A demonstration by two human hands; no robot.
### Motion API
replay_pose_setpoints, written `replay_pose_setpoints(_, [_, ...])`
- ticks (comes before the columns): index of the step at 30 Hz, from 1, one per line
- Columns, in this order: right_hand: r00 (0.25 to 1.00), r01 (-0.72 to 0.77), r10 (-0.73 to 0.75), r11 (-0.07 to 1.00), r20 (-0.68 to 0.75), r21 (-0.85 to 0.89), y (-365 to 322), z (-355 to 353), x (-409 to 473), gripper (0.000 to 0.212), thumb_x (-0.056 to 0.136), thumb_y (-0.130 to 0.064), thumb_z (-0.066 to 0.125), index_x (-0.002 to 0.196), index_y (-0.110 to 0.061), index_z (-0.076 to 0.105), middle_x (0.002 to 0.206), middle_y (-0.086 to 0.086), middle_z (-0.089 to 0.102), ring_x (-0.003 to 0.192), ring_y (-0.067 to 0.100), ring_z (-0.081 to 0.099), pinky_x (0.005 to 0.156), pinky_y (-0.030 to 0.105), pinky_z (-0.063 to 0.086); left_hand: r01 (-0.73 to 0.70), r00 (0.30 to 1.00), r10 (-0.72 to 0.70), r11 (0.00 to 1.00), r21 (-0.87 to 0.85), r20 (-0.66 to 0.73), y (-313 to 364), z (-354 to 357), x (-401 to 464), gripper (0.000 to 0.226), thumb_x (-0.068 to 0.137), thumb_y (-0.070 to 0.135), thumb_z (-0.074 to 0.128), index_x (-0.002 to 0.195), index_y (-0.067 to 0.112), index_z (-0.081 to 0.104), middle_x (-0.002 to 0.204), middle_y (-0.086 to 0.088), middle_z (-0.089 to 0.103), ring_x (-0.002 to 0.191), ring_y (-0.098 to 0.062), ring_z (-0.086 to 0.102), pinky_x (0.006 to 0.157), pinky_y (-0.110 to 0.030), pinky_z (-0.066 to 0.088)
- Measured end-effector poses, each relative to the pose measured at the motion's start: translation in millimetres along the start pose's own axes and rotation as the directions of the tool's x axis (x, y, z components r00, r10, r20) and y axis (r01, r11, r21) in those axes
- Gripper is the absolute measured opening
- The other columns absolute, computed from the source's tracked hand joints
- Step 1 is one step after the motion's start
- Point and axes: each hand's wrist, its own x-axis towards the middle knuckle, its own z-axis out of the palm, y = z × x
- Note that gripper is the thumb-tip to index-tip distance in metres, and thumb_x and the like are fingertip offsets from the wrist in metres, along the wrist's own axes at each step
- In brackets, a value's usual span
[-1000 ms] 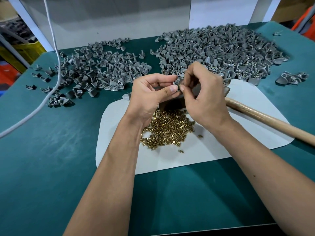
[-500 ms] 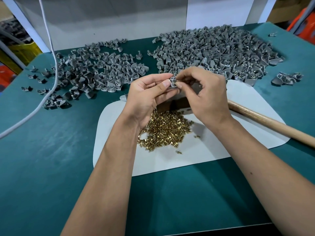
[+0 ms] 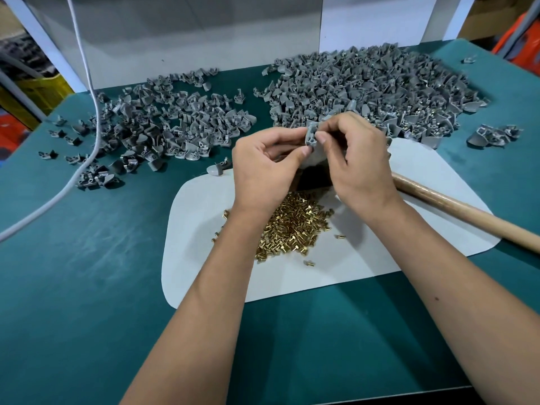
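Grey piece is pinched by the left hand and right hand together, maybe so one of the gold pins fits in.

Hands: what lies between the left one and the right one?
One grey part, pinched by the left hand and the right hand, above the brass pieces. The head view shows it.

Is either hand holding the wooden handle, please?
No, left hand and right hand pinch a grey part; the wooden handle lies on the mat.
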Motion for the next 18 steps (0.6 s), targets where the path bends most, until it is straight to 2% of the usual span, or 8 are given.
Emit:
replay_pose_setpoints(5, [1.0,-0.006,0.006,1.0,-0.024,-0.009,-1.8,1.0,-1.1,0.01,0.098,-0.01,0.061,0.099,-0.004,0.068,0.099,0.007,0.066,0.094,0.022,0.059,0.084,0.036,0.049,0.074,0.997,-0.075,0.989,-0.125,-0.007,0.4,1.5,-1.2,0.025,0.078,-0.01,0.081,0.101,-0.001,0.076,0.095,-0.014,0.079,0.09,-0.026,0.077,0.087,-0.037,0.062])
replay_pose_setpoints(9, [1.0,0.006,-0.007,1.0,-0.029,-0.022,-3.7,1.9,-2.0,0.009,0.096,-0.009,0.061,0.099,-0.005,0.068,0.099,0.007,0.066,0.094,0.021,0.059,0.083,0.034,0.049,0.121,0.991,-0.129,0.973,-0.197,-0.028,1.5,2.2,-1.6,0.024,0.077,-0.013,0.08,0.099,-0.007,0.075,0.094,-0.019,0.078,0.087,-0.027,0.075,0.085,-0.037,0.062])
replay_pose_setpoints(13, [0.999,0.002,-0.003,0.999,-0.049,-0.036,-5.9,2.3,-2.9,0.007,0.094,-0.009,0.063,0.097,-0.006,0.068,0.097,0.007,0.067,0.092,0.021,0.06,0.082,0.033,0.049,0.144,0.985,-0.159,0.972,-0.184,-0.068,2.3,6.3,-1.6,0.022,0.075,-0.015,0.08,0.093,-0.004,0.076,0.097,-0.019,0.078,0.093,-0.029,0.076,0.093,-0.044,0.06])
replay_pose_setpoints(18, [0.997,-0.033,0.03,0.998,-0.07,-0.045,-7.6,2.9,-1.3,0.007,0.092,-0.009,0.065,0.094,-0.006,0.071,0.094,0.007,0.07,0.089,0.023,0.063,0.082,0.034,0.051,0.132,0.984,-0.146,0.982,-0.134,-0.103,1.0,10.7,-2.3,0.022,0.076,-0.016,0.078,0.083,0.004,0.076,0.096,-0.015,0.078,0.094,-0.028,0.076,0.094,-0.046,0.06])
